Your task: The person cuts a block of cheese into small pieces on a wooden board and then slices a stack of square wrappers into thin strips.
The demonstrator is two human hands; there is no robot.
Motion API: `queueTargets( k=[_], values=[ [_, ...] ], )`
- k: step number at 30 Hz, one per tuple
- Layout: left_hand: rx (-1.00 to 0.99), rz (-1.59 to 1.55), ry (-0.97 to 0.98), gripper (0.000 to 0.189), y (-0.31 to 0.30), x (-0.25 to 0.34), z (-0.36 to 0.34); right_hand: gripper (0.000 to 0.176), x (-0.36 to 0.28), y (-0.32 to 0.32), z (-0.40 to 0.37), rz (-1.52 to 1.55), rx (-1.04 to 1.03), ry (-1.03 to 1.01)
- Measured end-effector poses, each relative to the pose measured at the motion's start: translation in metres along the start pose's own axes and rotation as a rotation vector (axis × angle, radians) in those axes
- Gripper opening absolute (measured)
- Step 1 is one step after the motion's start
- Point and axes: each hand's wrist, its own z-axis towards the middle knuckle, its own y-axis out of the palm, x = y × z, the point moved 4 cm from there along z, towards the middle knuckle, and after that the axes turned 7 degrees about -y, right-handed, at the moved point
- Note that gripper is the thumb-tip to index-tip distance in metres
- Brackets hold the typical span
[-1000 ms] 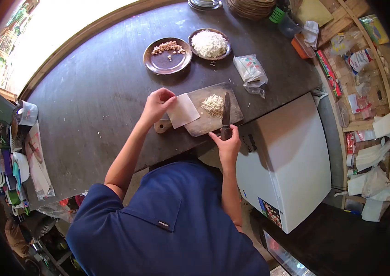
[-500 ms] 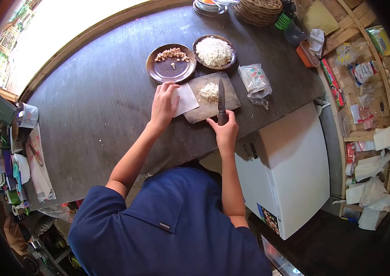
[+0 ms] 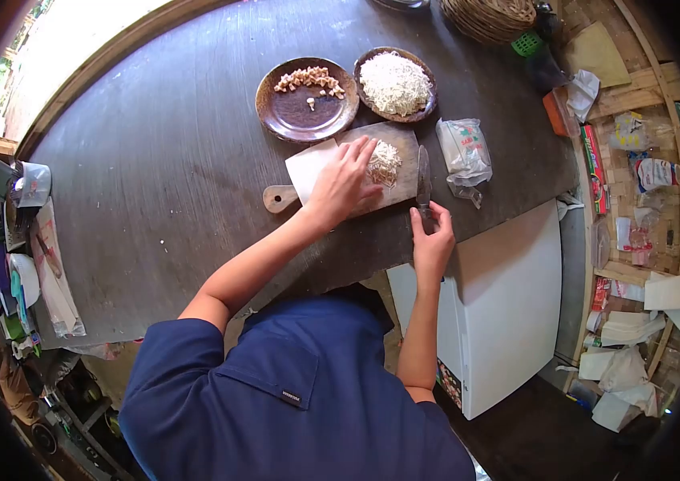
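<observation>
We see both hands at the right-hand part of the tabletop, well apart from each other. Our left hand is open, palm down over the cutting board, its fingers reaching to the left side of a heap of pale shreds (we cannot tell how firmly they press). Under and beside that hand lies a white sheet, covering the board's left part and jutting past it near the round-holed handle. Our right hand has its thumb and fingers closed on the handle of a knife, whose blade points toward the tabletop's far edge, along the board's right edge. Beyond the board stand a dark plate with brown chopped bits and, just to its right, a smaller plate heaped with white shavings. A plastic-wrapped packet lies right of the board.
</observation>
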Motion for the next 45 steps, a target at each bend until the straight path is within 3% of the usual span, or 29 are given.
queueTargets(
  k=[4, 12, 20, 45],
  values=[
    [-0.068, 0.081, -0.038, 0.086, 0.01, 0.003, 0.007, 0.041, -0.018, -0.013, 0.008, -0.238, -0.053, -0.088],
    [-0.102, -0.136, -0.047, 0.081, 0.013, 0.002, 0.013, 0.039, -0.027, 0.008, 0.004, -0.118, -0.105, -0.142],
    [-0.119, -0.265, -0.044, 0.055, 0.016, 0.002, 0.022, 0.039, -0.042, 0.01, 0.002, -0.087, -0.124, -0.122],
    [-0.024, -0.456, -0.063, 0.046, 0.008, -0.004, 0.053, 0.039, -0.076, -0.006, 0.043, -0.145, -0.161, -0.161]
  ],
)
